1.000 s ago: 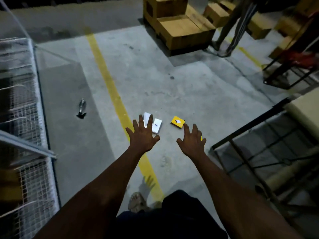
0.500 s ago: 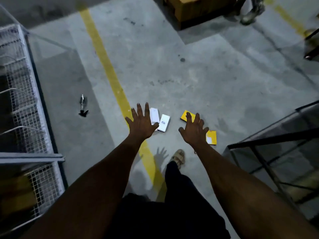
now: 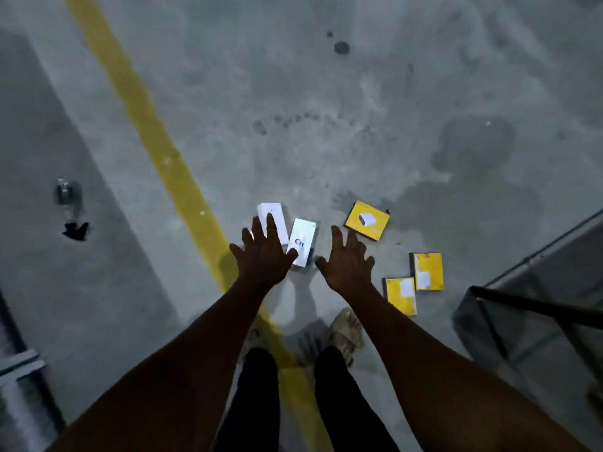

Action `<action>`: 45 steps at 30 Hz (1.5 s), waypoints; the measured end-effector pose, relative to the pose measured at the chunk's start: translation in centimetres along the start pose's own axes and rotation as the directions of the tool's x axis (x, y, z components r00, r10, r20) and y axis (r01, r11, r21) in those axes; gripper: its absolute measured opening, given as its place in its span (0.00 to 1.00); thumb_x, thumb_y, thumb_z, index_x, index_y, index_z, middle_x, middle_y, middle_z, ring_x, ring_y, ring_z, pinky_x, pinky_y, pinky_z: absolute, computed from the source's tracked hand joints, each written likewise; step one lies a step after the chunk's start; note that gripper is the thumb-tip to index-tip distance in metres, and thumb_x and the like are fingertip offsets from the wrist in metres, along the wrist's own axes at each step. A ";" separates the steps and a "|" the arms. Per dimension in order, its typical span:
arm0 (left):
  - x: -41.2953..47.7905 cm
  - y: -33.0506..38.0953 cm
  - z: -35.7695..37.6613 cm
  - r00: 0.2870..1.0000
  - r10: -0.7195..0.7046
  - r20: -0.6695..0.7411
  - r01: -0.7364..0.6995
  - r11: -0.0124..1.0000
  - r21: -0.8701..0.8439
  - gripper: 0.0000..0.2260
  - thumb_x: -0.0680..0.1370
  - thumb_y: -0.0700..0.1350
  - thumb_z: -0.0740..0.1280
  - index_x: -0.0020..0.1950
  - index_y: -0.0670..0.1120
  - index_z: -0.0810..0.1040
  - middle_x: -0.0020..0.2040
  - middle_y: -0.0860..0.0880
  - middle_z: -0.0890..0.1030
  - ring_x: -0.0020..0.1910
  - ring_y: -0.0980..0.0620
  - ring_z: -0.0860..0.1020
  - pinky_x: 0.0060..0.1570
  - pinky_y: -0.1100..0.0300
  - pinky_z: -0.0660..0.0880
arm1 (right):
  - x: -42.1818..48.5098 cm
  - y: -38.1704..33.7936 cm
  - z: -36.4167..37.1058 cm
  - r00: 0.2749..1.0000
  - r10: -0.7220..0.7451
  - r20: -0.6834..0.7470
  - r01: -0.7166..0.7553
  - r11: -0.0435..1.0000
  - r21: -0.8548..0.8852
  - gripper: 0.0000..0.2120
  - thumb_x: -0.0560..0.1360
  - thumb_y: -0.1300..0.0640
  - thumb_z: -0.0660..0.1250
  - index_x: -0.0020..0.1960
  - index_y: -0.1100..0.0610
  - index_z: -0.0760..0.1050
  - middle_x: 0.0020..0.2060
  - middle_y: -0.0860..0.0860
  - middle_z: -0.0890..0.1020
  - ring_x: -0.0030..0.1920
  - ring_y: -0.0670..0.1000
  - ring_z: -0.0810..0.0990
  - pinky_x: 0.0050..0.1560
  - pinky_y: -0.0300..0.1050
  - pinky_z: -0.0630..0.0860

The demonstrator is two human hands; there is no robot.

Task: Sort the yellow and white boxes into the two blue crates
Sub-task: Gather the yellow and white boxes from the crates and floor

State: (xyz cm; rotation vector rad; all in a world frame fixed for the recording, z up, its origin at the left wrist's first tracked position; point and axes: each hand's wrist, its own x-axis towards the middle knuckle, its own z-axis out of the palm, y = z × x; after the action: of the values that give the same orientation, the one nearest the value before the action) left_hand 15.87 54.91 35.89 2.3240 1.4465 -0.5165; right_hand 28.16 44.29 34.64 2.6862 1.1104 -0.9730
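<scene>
Head view: left hand [image 3: 264, 257], right hand [image 3: 349, 267] splayed empty above flat, perhaps cardboard boxes [image 3: 304, 238].

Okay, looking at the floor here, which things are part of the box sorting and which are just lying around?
For the job: left white box, right white box, far yellow box, right yellow box, near yellow box. No blue crate is in view.

Just lying about: dark object left of the yellow line; metal frame at the right.
</scene>
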 end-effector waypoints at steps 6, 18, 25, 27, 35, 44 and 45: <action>9.9 -2.5 14.8 0.978 -0.190 0.082 0.199 0.971 -0.129 0.35 0.74 0.61 0.66 0.76 0.48 0.61 0.70 0.38 0.67 0.65 0.35 0.70 0.59 0.36 0.68 | 11.5 1.3 13.5 0.991 0.087 0.097 -0.104 0.976 0.190 0.38 0.75 0.46 0.66 0.77 0.53 0.51 0.67 0.59 0.65 0.64 0.64 0.70 0.59 0.61 0.71; 23.9 -5.8 29.7 0.865 -0.459 0.201 0.492 0.703 -0.513 0.35 0.75 0.52 0.69 0.77 0.47 0.55 0.70 0.36 0.60 0.68 0.34 0.64 0.64 0.44 0.66 | 23.3 -0.7 31.5 0.952 0.215 0.219 -0.303 0.781 0.546 0.54 0.70 0.50 0.76 0.79 0.48 0.38 0.63 0.63 0.69 0.61 0.66 0.74 0.60 0.59 0.72; 24.1 -5.5 32.0 0.862 -0.461 0.210 0.491 0.659 -0.570 0.37 0.76 0.47 0.68 0.78 0.47 0.51 0.69 0.35 0.61 0.66 0.32 0.65 0.63 0.45 0.66 | 23.6 -3.2 33.6 0.931 0.307 0.197 -0.364 0.793 0.488 0.57 0.66 0.35 0.73 0.78 0.41 0.34 0.65 0.61 0.63 0.58 0.66 0.73 0.56 0.59 0.73; 24.2 -5.7 31.9 0.848 -0.481 0.225 0.514 0.641 -0.570 0.37 0.75 0.46 0.69 0.78 0.48 0.51 0.70 0.35 0.61 0.67 0.32 0.65 0.63 0.45 0.66 | 23.8 -3.3 33.7 0.924 0.318 0.214 -0.383 0.783 0.490 0.58 0.66 0.36 0.74 0.77 0.40 0.33 0.66 0.61 0.62 0.59 0.67 0.72 0.56 0.60 0.72; 22.5 -6.3 29.2 0.853 -0.447 0.271 0.496 0.530 -0.687 0.27 0.71 0.50 0.74 0.64 0.39 0.70 0.61 0.41 0.77 0.63 0.40 0.74 0.62 0.50 0.72 | 22.6 -2.9 29.5 0.888 0.390 0.246 -0.459 0.786 0.413 0.55 0.67 0.39 0.74 0.76 0.37 0.35 0.67 0.60 0.61 0.65 0.64 0.66 0.59 0.63 0.68; 10.3 -6.5 16.4 0.877 -0.418 0.236 0.443 0.514 -0.734 0.25 0.73 0.45 0.72 0.64 0.38 0.64 0.61 0.38 0.76 0.60 0.38 0.74 0.57 0.49 0.72 | 12.3 -3.6 16.8 0.892 0.325 0.315 -0.436 0.803 0.406 0.50 0.69 0.44 0.71 0.76 0.37 0.38 0.65 0.59 0.62 0.64 0.63 0.66 0.64 0.61 0.67; 8.6 -6.5 14.2 0.867 -0.435 0.243 0.454 0.488 -0.746 0.25 0.73 0.45 0.72 0.64 0.39 0.65 0.61 0.39 0.76 0.60 0.39 0.75 0.56 0.50 0.72 | 10.7 -4.2 14.6 0.893 0.311 0.324 -0.431 0.797 0.424 0.49 0.69 0.44 0.70 0.76 0.36 0.39 0.65 0.58 0.62 0.64 0.63 0.66 0.65 0.61 0.67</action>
State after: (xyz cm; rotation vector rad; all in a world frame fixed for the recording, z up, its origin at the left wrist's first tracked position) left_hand 11.86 57.51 18.75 1.2196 1.7897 0.0269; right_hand 23.46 49.53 17.48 2.8645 0.2766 -1.6085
